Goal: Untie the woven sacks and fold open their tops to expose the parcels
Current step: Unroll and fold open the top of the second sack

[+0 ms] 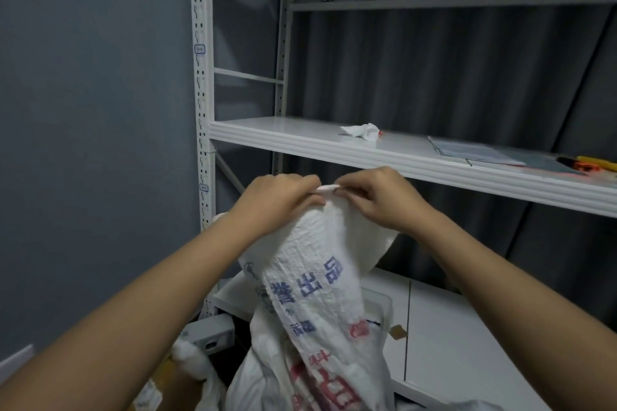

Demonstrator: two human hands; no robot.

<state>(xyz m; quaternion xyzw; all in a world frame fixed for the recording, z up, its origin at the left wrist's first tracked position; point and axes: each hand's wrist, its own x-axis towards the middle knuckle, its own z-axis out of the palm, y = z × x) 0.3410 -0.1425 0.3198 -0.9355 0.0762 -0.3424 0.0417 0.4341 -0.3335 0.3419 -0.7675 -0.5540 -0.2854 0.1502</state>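
the woven sack (310, 294) stands upright at centre frame, long axis running from 6 to 12 o'clock, its gathered neck at the top between both hands. the left hand (277, 200) pinches the tie (325, 189) from 9 o'clock, the right hand (377, 197) from 3 o'clock, both equally near. the knot is mostly hidden by fingertips, so how loose it is cannot be told. no parcels show; the sack's base is cut off below.

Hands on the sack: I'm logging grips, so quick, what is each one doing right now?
Left hand: fingers curled, pinching the white tie at the woven sack top.
Right hand: pinching the same tie from the other side.
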